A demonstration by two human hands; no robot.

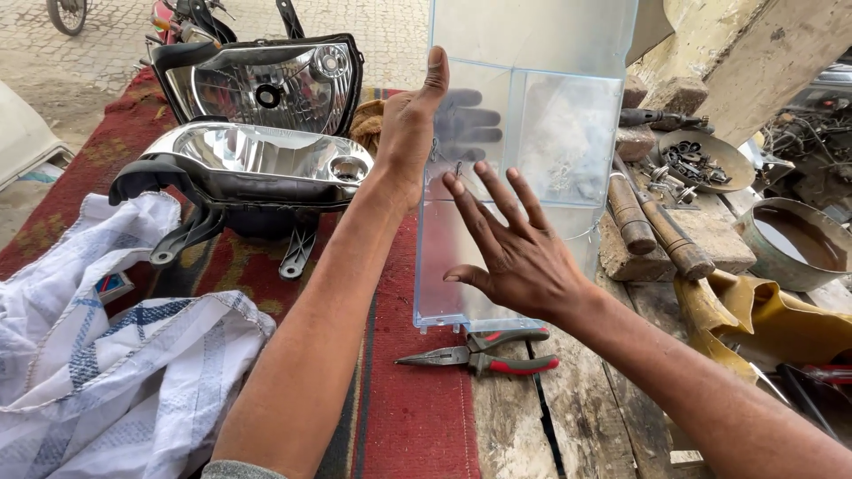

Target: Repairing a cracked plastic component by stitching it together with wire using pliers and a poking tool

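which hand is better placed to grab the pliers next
Right, probably. The right hand lies flat on the clear panel just above the pliers; the left hand grips the panel's edge higher up.

Pliers (484, 355) before plastic bin (524, 160); headlights (266, 133) left.

Open-air work spot, flat daylight, no hard shadows. Worn, cracked wooden plank bench (568, 417) at 6 o'clock. Red woven cloth with dark stripes (413, 399) covers its left part, running toward 10 o'clock. Grey cobbled paving (98, 53) at 11 o'clock, with a parked red motorcycle (182, 18) on it. Peeling pale concrete wall or beam (754, 53) at 1 o'clock. Rough brown bricks (661, 93) stacked below it. Round grey metal basin of brown liquid (794, 244) at 3 o'clock.
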